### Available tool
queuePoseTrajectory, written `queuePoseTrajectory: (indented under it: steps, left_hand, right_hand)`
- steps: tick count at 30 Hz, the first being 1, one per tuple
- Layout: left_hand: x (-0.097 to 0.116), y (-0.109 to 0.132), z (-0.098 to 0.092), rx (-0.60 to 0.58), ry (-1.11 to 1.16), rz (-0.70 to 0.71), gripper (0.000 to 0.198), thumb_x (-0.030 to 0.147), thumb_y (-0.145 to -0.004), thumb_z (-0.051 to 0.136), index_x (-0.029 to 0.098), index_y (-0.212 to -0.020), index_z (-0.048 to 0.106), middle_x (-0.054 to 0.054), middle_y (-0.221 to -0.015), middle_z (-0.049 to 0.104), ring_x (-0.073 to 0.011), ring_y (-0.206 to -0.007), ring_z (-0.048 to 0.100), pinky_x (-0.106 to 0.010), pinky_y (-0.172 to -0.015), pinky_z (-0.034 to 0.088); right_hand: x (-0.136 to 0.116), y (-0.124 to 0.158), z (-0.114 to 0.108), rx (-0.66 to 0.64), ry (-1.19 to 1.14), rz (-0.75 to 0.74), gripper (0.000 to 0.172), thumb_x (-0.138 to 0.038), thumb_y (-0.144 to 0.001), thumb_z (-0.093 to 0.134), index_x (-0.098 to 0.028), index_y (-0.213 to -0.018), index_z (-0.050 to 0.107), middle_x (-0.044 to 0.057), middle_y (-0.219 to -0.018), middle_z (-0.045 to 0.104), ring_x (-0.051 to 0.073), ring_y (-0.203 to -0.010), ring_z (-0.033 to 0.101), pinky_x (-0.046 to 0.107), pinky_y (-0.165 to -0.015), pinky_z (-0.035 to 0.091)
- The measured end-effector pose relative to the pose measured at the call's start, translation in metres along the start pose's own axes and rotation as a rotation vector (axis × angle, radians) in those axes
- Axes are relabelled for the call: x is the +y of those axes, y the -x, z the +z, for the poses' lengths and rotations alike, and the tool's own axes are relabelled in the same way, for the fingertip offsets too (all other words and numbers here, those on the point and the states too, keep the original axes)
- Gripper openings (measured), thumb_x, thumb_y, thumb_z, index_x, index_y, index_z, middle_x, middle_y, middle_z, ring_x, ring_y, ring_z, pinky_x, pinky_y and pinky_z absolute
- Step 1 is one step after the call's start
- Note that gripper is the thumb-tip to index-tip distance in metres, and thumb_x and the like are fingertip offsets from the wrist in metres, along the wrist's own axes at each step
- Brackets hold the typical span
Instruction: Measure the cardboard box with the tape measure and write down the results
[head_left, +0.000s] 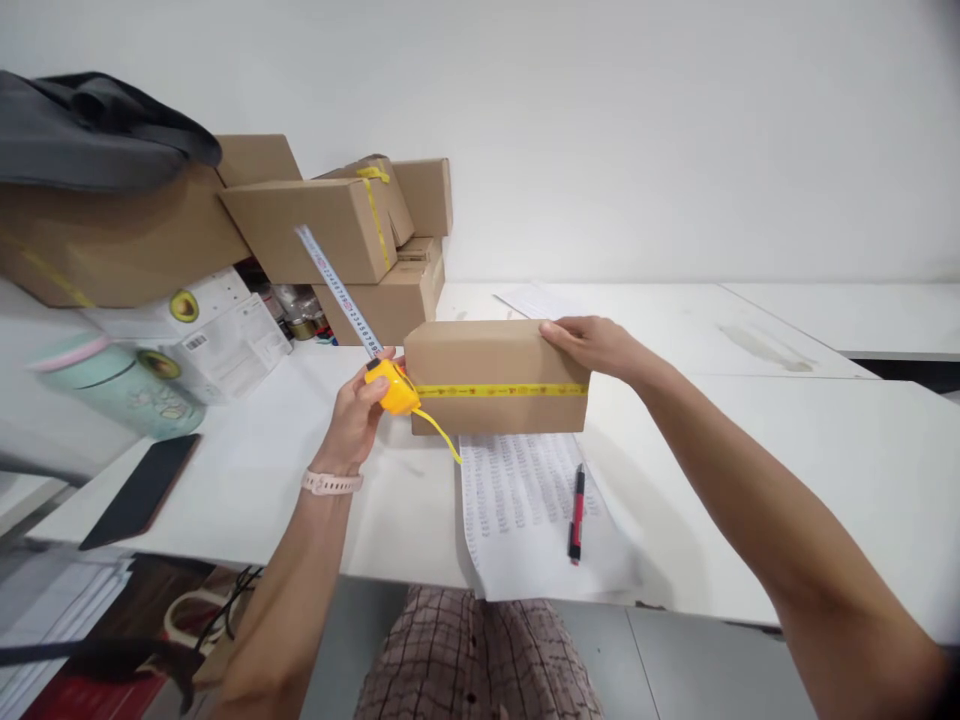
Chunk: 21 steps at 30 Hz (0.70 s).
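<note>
Checked trousers (480,660) lie nearest, below a table (397,540) where measuring seems under way: the carton (495,358) is taped and the blade (339,288) drawn out, though not laid along it. Between both hands sits the carton, the right hand (589,343) gripping its far right corner, the left hand (354,415) closed round the tape measure (393,388) just beside its left end.

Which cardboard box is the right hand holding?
The box nearest the pen: the right hand holds its upper right corner. The other boxes are piled at the left, untouched.
</note>
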<state>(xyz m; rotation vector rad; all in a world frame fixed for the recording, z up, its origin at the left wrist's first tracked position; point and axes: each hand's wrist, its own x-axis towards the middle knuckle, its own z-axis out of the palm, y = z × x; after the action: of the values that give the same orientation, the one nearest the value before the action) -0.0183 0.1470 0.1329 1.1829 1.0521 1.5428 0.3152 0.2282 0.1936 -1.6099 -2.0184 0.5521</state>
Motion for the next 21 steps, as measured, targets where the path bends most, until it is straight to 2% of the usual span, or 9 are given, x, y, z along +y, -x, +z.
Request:
queuePoseTrajectory:
  steps: [2,4,6,8,11,13,17,21]
  left_hand:
    - [0.010,-0.008,0.004,-0.006,-0.035,0.057,0.067,0.048,-0.069,0.079,0.019,-0.126,0.063,-0.012,-0.124,0.069,-0.0319,-0.123,0.062,-0.038,-0.090,0.058]
    - [0.018,-0.008,0.012,-0.008,-0.056,0.142,0.071,0.049,-0.068,0.081,0.020,-0.130,0.062,-0.012,-0.131,0.066,-0.0351,-0.130,0.057,-0.039,-0.095,0.057]
    - [0.022,-0.001,0.024,-0.047,-0.061,0.190,0.077,0.049,-0.067,0.084,0.020,-0.135,0.061,-0.013,-0.137,0.064,-0.0382,-0.134,0.054,-0.041,-0.098,0.056]
    - [0.020,0.013,0.039,-0.164,-0.052,0.151,0.082,0.048,-0.066,0.087,0.022,-0.138,0.060,-0.013,-0.139,0.063,-0.0396,-0.134,0.054,-0.042,-0.097,0.057]
    - [0.000,0.040,0.061,-0.416,-0.021,-0.004,0.079,0.045,-0.070,0.086,0.024,-0.142,0.059,-0.013,-0.140,0.062,-0.0379,-0.132,0.056,-0.046,-0.101,0.054]
    - [-0.021,0.058,0.072,-0.539,0.031,-0.104,0.078,0.043,-0.072,0.085,0.025,-0.144,0.057,-0.013,-0.142,0.061,-0.0367,-0.133,0.055,-0.049,-0.107,0.050]
    - [-0.059,0.087,0.080,-0.628,0.150,-0.244,0.082,0.044,-0.071,0.085,0.027,-0.145,0.056,-0.015,-0.143,0.060,-0.0369,-0.135,0.052,-0.054,-0.110,0.046]
    - [-0.074,0.108,0.077,-0.663,0.169,-0.326,0.085,0.044,-0.067,0.087,0.027,-0.144,0.057,-0.015,-0.143,0.059,-0.0382,-0.134,0.053,-0.057,-0.110,0.045]
  right_hand:
    - [-0.006,-0.018,-0.002,0.048,0.142,0.028,0.057,-0.073,-0.092,0.043,-0.025,-0.087,0.074,0.010,-0.098,0.074,0.034,-0.106,0.065,0.043,-0.091,0.046]
    - [-0.013,-0.037,0.000,0.128,0.237,0.016,0.058,-0.070,-0.095,0.041,-0.023,-0.079,0.070,0.013,-0.095,0.073,0.035,-0.110,0.062,0.045,-0.093,0.044]
    - [-0.020,-0.054,0.004,0.186,0.296,-0.032,0.055,-0.061,-0.099,0.038,-0.021,-0.080,0.070,0.016,-0.101,0.072,0.037,-0.117,0.059,0.047,-0.097,0.041]
    - [-0.027,-0.070,0.011,0.206,0.306,-0.044,0.051,-0.049,-0.103,0.033,-0.019,-0.088,0.071,0.018,-0.111,0.072,0.037,-0.117,0.058,0.049,-0.099,0.040]
    - [-0.032,-0.088,0.020,0.214,0.247,0.021,0.052,-0.042,-0.104,0.026,-0.017,-0.101,0.071,0.019,-0.118,0.071,0.036,-0.114,0.062,0.049,-0.100,0.041]
    - [-0.032,-0.096,0.024,0.236,0.207,0.039,0.059,-0.047,-0.104,0.021,-0.016,-0.105,0.071,0.020,-0.119,0.071,0.036,-0.116,0.061,0.052,-0.104,0.038]
    - [-0.027,-0.104,0.027,0.255,0.117,0.029,0.078,-0.065,-0.101,0.014,-0.013,-0.109,0.071,0.022,-0.119,0.071,0.037,-0.122,0.059,0.057,-0.109,0.032]
    - [-0.026,-0.106,0.027,0.250,0.116,0.038,0.087,-0.071,-0.098,0.010,-0.011,-0.112,0.072,0.023,-0.120,0.071,0.038,-0.123,0.059,0.057,-0.110,0.032]
